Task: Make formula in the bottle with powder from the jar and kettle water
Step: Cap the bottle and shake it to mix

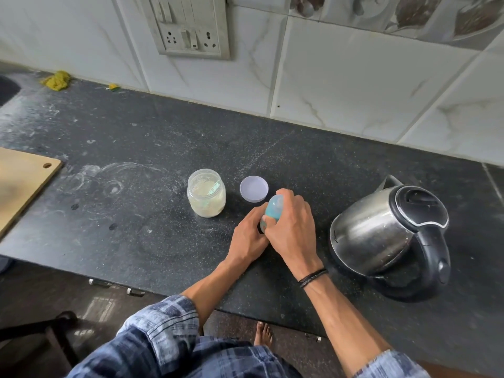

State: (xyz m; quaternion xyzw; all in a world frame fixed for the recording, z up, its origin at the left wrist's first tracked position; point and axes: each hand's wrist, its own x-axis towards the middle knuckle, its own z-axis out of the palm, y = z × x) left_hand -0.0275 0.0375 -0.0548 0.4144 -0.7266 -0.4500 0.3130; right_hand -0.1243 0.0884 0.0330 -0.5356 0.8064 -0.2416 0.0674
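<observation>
A small baby bottle with a light blue cap (273,207) stands on the dark counter, mostly hidden by my hands. My left hand (248,236) wraps its lower body. My right hand (293,227) closes over the blue top. To the left stands an open clear jar (206,196) of pale powder with a greenish scoop inside. Its white lid (254,188) lies upturned between the jar and the bottle. A steel electric kettle (390,236) with a black lid and handle sits to the right, lid shut.
A wooden cutting board (24,181) lies at the left edge. A yellow cloth (56,81) sits at the back left by the tiled wall. A socket panel (188,25) is on the wall. The counter's front edge (152,285) runs below my forearms.
</observation>
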